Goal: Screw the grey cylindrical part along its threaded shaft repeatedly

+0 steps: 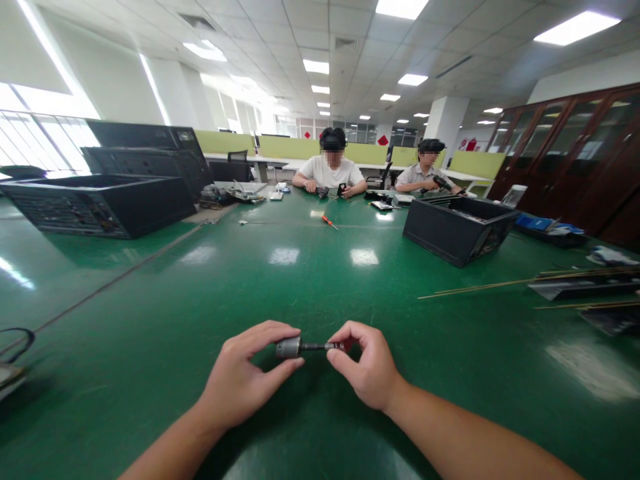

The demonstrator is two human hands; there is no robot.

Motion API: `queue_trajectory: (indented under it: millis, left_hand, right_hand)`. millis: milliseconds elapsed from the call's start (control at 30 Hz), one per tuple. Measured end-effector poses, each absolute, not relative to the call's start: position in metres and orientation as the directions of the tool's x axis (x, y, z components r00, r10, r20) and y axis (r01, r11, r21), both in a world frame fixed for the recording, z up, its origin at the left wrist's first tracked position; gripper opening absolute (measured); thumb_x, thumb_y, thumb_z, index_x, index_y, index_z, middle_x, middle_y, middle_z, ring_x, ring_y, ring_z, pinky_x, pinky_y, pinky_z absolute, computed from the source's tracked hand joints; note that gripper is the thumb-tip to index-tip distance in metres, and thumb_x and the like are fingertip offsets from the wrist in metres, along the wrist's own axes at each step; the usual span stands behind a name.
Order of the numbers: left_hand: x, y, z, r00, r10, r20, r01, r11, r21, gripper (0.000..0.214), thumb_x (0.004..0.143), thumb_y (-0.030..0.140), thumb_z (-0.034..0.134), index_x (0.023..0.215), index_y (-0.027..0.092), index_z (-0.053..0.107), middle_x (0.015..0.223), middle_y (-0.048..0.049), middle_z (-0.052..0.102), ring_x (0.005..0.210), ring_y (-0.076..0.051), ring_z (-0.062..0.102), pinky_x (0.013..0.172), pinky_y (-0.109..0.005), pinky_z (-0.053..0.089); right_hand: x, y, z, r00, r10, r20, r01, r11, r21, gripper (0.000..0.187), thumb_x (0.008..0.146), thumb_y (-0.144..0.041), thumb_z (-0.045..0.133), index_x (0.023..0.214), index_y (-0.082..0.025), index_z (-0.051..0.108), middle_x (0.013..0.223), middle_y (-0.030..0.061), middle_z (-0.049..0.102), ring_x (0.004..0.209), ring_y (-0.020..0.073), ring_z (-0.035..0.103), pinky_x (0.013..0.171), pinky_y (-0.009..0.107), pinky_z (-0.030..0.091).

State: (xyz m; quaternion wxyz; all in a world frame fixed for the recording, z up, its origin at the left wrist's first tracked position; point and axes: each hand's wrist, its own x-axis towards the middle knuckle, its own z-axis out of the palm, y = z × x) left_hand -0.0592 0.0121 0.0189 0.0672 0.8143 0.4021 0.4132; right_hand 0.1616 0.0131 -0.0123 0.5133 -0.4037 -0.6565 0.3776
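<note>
What looks like a hole saw point(289, 347), a grey metal cylinder on a thin dark shank point(314, 347), lies level between my two hands, just over the green table point(240, 273). My left hand point(250, 373) closes round the cylinder, thumb below and index finger above. At the other end, my right hand point(367, 363) pinches the grooved tip of the shank between thumb and fingers. The right fingers partly cover that tip.
An orange screwdriver point(328, 221) lies farther back. Black computer cases stand at left point(115, 207) and right point(457, 230). Thin brass-coloured rods point(475, 288) lie at right. Two people point(330, 173) sit across the table, handling tools. Cables and parts point(13, 373) sit at the left edge.
</note>
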Motion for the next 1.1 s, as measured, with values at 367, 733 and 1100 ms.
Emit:
queue_trajectory:
  millis: [367, 733, 1100]
  left_hand:
    - [-0.0645, 0.0136, 0.0167, 0.347, 0.704, 0.619, 0.594, -0.676, 0.436, 0.024, 0.08, 0.027, 0.076, 0.103, 0.023, 0.072, 0.097, -0.0033, 0.075, 0.087, -0.018, 0.071, 0.08, -0.027, 0.057]
    - [-0.065, 0.0144, 0.0152, 0.338, 0.715, 0.612, 0.605, -0.663, 0.441, 0.024, 0.08, 0.028, 0.075, 0.103, 0.023, 0.071, 0.098, -0.0037, 0.074, 0.087, -0.019, 0.071, 0.08, -0.028, 0.057]
    - [-0.0649, 0.0136, 0.0171, 0.338, 0.713, 0.615, 0.597, -0.667, 0.445, 0.024, 0.08, 0.027, 0.076, 0.103, 0.024, 0.071, 0.097, -0.002, 0.074, 0.086, -0.018, 0.071, 0.08, -0.026, 0.056]
  right_hand:
    - [0.1604, 0.0116, -0.0104, -0.143, 0.914, 0.379, 0.144, 0.398, -0.906, 0.003, 0.074, -0.016, 0.065, 0.076, -0.016, 0.067, 0.068, 0.0005, 0.063, 0.065, 0.0145, 0.057, 0.065, 0.025, 0.045]
    - [0.1609, 0.0129, -0.0125, -0.132, 0.912, 0.389, 0.132, 0.405, -0.905, 0.004, 0.074, -0.017, 0.066, 0.076, -0.014, 0.067, 0.068, 0.0007, 0.063, 0.065, 0.0145, 0.057, 0.065, 0.025, 0.045]
    - [0.1617, 0.0142, -0.0134, -0.134, 0.914, 0.382, 0.123, 0.398, -0.909, 0.003, 0.074, -0.018, 0.066, 0.076, -0.015, 0.067, 0.068, 0.0008, 0.063, 0.066, 0.0148, 0.057, 0.066, 0.026, 0.045]
